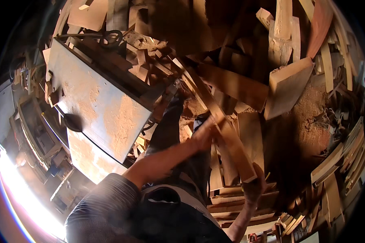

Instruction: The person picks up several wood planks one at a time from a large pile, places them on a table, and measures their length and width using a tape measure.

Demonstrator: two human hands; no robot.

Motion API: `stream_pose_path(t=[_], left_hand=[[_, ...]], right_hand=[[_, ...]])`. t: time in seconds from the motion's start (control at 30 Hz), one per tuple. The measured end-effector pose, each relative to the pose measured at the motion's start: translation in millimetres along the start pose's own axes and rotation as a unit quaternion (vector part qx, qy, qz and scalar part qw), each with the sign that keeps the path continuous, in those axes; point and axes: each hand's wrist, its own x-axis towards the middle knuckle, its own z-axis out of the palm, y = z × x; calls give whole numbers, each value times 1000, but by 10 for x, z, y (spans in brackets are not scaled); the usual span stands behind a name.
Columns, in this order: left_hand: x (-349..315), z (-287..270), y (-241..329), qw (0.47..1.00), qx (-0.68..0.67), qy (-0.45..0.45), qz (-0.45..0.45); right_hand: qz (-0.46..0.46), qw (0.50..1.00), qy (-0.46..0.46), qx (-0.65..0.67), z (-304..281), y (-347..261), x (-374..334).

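Observation:
A long, narrow wooden board [231, 139] slants across my front, its near end close to my body and its far end over the wood pile. My left hand [207, 130] is closed against the board's left edge near the middle; it is blurred and the board partly hides its fingers. At the near end, my right hand [254, 187] wraps round the board from the right side. Below and beside the board lie wider wooden planks [249, 133].
To the left stands a metal machine table [93, 101] strewn with sawdust, crossed by a dark seam. A thick wooden block [288, 87] leans at the right. Stacked boards [243, 204] lie near my legs, and more strips [336, 162] pile up at the far right.

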Motion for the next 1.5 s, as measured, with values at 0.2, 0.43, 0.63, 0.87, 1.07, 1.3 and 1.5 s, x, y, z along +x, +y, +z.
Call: stream_pose_path(t=[0.2, 0.43, 0.63, 0.87, 1.07, 1.3, 1.5], left_hand=[[1262, -1066, 904, 988, -4, 128, 85], [1034, -1022, 662, 984, 55, 159, 55], [118, 62, -396, 1000, -5, -6, -14], [-457, 834, -1162, 972, 30, -232, -15], [-1242, 1179, -1139, 958, 83, -252, 106], [-1981, 641, -900, 923, 103, -286, 236], [-2672, -229, -926, 907, 36, -266, 325]], right_hand=[[-119, 991, 20, -51, 359, -169, -264], [-160, 972, 50, -166, -32, 41, -693], [43, 962, 185, -198, -1204, 692, -1754], [275, 784, 423, 363, -1727, 1389, -2634], [225, 770, 378, 463, -1569, 1772, -2424], [274, 788, 304, 460, -1210, 1775, -1934], [120, 945, 106, 286, -919, 1814, -1371]])
